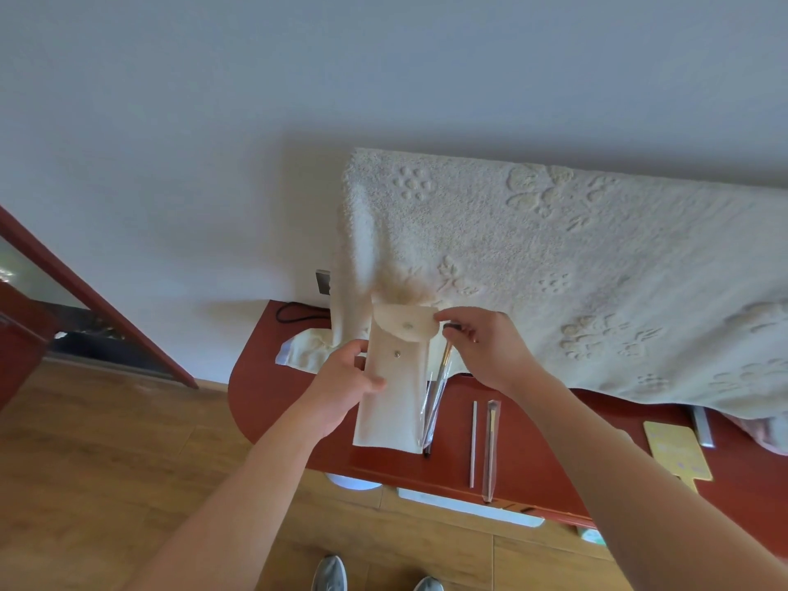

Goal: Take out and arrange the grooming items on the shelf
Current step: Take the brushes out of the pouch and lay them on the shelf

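Note:
A cream fabric pouch [394, 394] with an open snap flap hangs upright above the red-brown shelf [273, 377]. My left hand [347, 377] grips its left edge, thumb across the front. My right hand [484, 349] pinches the dark top end of a makeup brush [437, 394] in a clear sleeve, which hangs beside the pouch's right edge. On the shelf to the right lie a thin white stick [473, 443] and a second sleeved brush [490, 450], side by side.
A cream textured blanket [575, 266] drapes over something behind the shelf. A yellow hand mirror [678, 456] lies at the right. A cream cloth bundle [305, 349] and a black cable [294, 313] sit at the back left. Wooden floor and my shoes are below.

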`<control>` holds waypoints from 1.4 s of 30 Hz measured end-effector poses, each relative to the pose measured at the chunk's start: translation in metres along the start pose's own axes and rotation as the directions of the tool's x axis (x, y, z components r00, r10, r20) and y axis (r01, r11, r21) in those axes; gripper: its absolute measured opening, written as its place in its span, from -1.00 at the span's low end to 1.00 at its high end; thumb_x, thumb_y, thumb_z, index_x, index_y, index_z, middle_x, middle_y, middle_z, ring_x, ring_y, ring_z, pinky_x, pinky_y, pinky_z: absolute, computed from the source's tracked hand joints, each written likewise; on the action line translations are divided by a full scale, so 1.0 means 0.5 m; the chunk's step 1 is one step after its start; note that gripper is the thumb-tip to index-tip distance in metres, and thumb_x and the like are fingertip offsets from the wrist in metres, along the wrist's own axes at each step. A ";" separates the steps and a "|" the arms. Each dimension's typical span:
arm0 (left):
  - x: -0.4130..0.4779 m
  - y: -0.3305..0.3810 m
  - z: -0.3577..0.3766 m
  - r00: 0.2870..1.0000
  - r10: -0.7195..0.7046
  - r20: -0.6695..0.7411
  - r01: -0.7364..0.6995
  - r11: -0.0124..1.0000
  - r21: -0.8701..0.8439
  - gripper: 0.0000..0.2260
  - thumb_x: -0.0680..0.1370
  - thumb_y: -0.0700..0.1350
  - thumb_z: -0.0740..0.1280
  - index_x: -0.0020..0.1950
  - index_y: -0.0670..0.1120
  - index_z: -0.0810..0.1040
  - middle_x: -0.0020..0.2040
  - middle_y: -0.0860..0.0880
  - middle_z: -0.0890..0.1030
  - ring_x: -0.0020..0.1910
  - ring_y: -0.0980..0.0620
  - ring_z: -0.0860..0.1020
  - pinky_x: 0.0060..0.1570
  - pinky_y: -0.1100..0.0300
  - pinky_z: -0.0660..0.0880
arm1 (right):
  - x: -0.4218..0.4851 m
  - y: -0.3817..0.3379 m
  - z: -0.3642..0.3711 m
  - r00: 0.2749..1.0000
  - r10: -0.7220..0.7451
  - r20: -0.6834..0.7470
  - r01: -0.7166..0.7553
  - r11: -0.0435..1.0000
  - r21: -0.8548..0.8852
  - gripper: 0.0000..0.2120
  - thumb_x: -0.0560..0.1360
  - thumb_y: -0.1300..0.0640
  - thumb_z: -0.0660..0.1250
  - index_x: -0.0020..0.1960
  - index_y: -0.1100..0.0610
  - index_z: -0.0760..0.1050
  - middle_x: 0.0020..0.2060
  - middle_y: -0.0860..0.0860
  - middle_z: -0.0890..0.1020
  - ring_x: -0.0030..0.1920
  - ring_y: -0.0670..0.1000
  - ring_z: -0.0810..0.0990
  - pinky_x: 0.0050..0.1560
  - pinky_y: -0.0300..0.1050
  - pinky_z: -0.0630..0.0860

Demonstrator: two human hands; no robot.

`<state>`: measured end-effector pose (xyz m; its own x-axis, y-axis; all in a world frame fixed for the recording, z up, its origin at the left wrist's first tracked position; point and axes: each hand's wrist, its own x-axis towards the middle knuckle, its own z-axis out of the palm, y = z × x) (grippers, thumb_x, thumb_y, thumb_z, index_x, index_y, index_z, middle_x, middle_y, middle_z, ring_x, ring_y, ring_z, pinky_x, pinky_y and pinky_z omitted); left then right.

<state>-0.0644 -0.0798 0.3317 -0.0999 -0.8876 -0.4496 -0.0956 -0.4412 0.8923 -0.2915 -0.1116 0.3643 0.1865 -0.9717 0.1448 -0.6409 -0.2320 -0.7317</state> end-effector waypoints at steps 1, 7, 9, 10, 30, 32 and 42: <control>0.001 0.003 0.000 1.000 0.006 -0.003 -0.006 1.000 -0.011 -0.57 0.42 -0.46 0.37 0.19 -0.08 0.55 0.03 -0.12 0.68 0.01 -0.09 0.67 0.12 -0.07 0.58 | -0.004 0.000 0.003 1.000 -0.010 0.011 0.010 1.000 -0.007 -0.77 0.53 0.23 0.34 0.16 0.07 0.63 -0.18 -0.04 0.67 -0.22 -0.10 0.60 -0.11 -0.25 0.53; 0.003 0.007 -0.001 0.999 0.035 0.014 -0.035 0.999 -0.025 -0.54 0.41 -0.47 0.36 0.20 -0.06 0.55 0.03 -0.11 0.68 0.01 -0.08 0.68 0.15 -0.07 0.56 | -0.023 0.000 0.016 0.990 -0.101 0.098 0.107 0.993 -0.053 -0.72 0.55 0.26 0.31 0.20 0.06 0.62 -0.19 -0.03 0.62 -0.23 -0.17 0.53 -0.10 -0.38 0.40; 0.002 0.005 0.000 0.998 0.038 0.045 -0.036 0.999 -0.041 -0.53 0.40 -0.46 0.36 0.24 -0.07 0.53 0.04 -0.14 0.69 0.04 -0.11 0.67 0.18 -0.10 0.54 | -0.029 -0.004 0.021 0.984 -0.132 0.119 0.138 0.990 -0.042 -0.71 0.54 0.30 0.31 0.18 0.07 0.63 -0.23 -0.05 0.59 -0.24 -0.25 0.51 -0.12 -0.46 0.37; 0.001 0.005 0.001 0.997 0.040 0.061 -0.037 0.998 -0.053 -0.52 0.39 -0.44 0.36 0.25 -0.08 0.51 0.05 -0.16 0.69 0.06 -0.13 0.66 0.18 -0.12 0.54 | -0.032 -0.006 0.023 0.982 -0.141 0.125 0.147 0.988 -0.040 -0.71 0.53 0.32 0.31 0.18 0.08 0.63 -0.24 -0.06 0.58 -0.23 -0.29 0.50 -0.13 -0.48 0.35; 0.013 -0.010 0.046 0.993 0.098 -0.059 -0.104 0.987 -0.120 -0.81 0.55 -0.10 0.40 0.16 -0.07 0.62 0.03 -0.05 0.71 0.06 -0.04 0.67 0.21 -0.11 0.53 | -0.053 0.016 0.021 0.985 -0.094 0.148 0.111 0.988 -0.111 -0.72 0.54 0.27 0.30 0.17 0.04 0.63 -0.21 -0.06 0.61 -0.25 -0.20 0.47 -0.14 -0.44 0.34; 0.015 -0.014 0.045 0.988 0.137 -0.074 -0.142 0.987 -0.071 -0.81 0.56 -0.10 0.40 0.16 -0.06 0.62 0.02 -0.02 0.71 0.05 -0.01 0.66 0.17 -0.02 0.56 | -0.055 0.027 0.012 0.988 -0.042 0.147 0.058 0.993 -0.105 -0.72 0.56 0.24 0.29 0.19 0.02 0.62 -0.12 -0.05 0.65 -0.20 -0.21 0.50 -0.11 -0.42 0.36; 0.054 -0.059 0.041 0.978 0.175 -0.117 -0.167 0.983 0.079 -0.85 0.56 -0.15 0.38 0.11 0.00 0.60 -0.01 0.02 0.70 0.00 0.07 0.65 -0.03 0.16 0.56 | -0.071 0.117 -0.006 0.953 0.227 0.200 -0.192 0.965 -0.176 -0.76 0.59 0.16 0.24 0.23 0.06 0.52 -0.02 -0.02 0.62 -0.18 -0.13 0.54 -0.21 -0.37 0.40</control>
<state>-0.0846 -0.0878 0.2923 0.0019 -0.9605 -0.2784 -0.1557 -0.2753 0.9487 -0.3378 -0.0909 0.3185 0.1818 -0.9700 -0.1613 -0.7855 -0.0446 -0.6172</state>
